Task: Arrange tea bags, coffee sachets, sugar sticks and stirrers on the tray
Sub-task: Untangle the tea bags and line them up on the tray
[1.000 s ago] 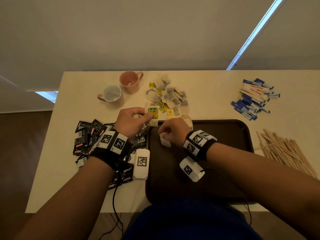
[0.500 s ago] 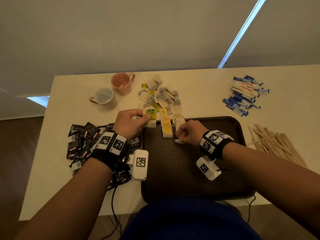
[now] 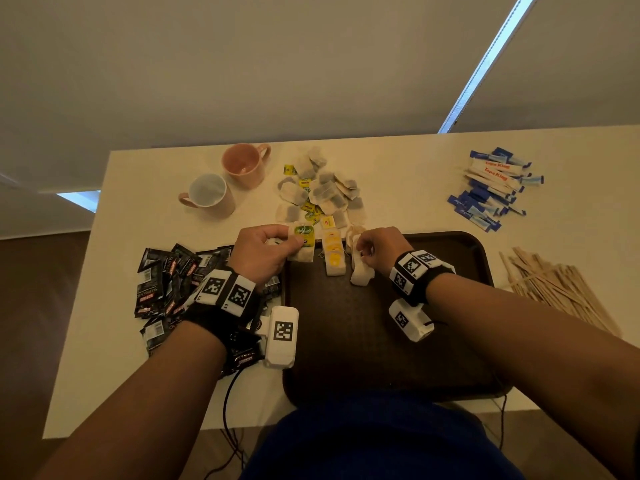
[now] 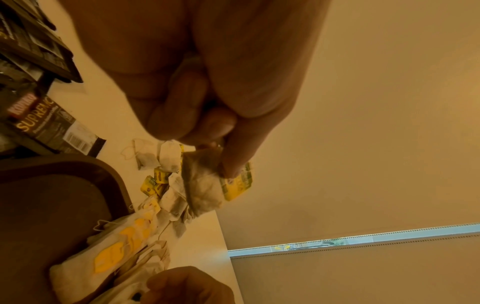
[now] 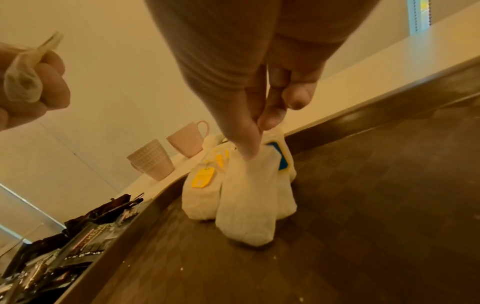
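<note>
Cream table (image 3: 398,161), two mugs (image 3: 221,181), one tray (image 3: 460,247); both hands' fingers (image 3: 362,242) each pinching one tea bag (image 3: 360,273).

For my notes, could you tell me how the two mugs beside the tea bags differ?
The far mug is plain pink inside and out; the near mug has a pale, whitish inside. The far mug's wall looks smooth; the near mug's is ribbed. Their handles point opposite ways. Both stand upright, apparently empty, on the table.
</note>
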